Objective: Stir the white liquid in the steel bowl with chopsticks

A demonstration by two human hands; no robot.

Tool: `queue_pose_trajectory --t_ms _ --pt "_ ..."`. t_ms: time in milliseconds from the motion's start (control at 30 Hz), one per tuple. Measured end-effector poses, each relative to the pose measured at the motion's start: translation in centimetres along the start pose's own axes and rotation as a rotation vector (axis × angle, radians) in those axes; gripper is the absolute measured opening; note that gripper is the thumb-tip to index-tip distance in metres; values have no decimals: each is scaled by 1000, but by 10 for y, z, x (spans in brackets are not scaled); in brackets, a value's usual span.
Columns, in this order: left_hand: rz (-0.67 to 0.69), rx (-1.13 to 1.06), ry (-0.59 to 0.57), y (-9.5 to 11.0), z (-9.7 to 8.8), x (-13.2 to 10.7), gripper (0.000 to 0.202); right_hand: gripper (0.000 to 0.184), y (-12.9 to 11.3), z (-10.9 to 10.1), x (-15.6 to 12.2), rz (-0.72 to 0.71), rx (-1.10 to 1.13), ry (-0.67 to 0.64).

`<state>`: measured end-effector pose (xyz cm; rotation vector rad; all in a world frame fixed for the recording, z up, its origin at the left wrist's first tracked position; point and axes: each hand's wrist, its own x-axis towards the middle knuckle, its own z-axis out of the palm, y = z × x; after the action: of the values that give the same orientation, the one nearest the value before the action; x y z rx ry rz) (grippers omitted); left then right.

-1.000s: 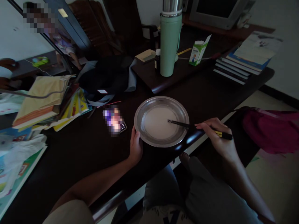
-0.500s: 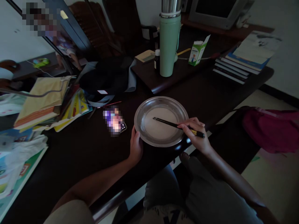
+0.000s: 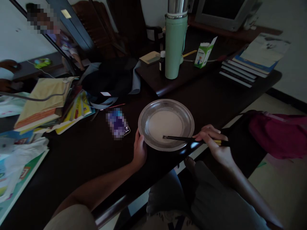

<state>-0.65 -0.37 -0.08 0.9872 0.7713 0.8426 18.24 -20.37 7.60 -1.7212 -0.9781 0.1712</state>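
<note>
Chopsticks (image 3: 178,138) now nearside in plate's (image 3: 143,120) liquid (image 3: 163,123)

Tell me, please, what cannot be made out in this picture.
All in the head view:
Blurred out: phone screen.
Behind the metal dish rim: left hand fingers.
Under pale liquid: whether the chopsticks touch bottom.
Cut by the top edge: green flask lid.
Too small: box print.

This is a lived-in room of a home, used for study. Beyond the fingers (image 3: 208,129), the dark wooden table (image 3: 83,150) carries stacked books (image 3: 249,68), a green thermos (image 3: 176,48) and a small carton (image 3: 203,52). Left of the fingers lie colourful workbooks (image 3: 78,110).
</note>
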Motion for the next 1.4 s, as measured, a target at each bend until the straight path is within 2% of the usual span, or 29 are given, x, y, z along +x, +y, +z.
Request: queue_pose_trajectory --t_ms 133,267,467,633,733,800,933,1033,1100,1200,1400 --pt "4 12 4 -1 0 0 52 22 7 24 4 -50 -57 -84" --pt "7 35 14 -1 -1 0 52 23 14 35 10 -66 -161 -15" --pt "8 36 16 1 1 -1 52 25 9 14 11 -47 -297 147" --pt "-1 35 20 1 2 -1 51 30 0 -11 3 15 -189 221" --pt "9 40 7 1 2 -1 51 32 -4 -16 0 71 -49 150" --pt "14 46 2 1 1 -1 51 31 -6 -12 -1 88 -2 71" --pt "22 69 0 1 -1 0 50 25 -5 11 3 18 -11 -86" --pt "14 55 11 1 0 -1 50 25 2 27 7 -19 -76 -107" --pt "5 39 19 2 1 -1 51 26 7 33 9 -24 -137 -80" --pt "2 16 18 1 2 -1 51 24 11 30 11 -46 -228 1" --pt "23 42 2 0 1 -1 52 26 5 1 7 -25 -312 184"
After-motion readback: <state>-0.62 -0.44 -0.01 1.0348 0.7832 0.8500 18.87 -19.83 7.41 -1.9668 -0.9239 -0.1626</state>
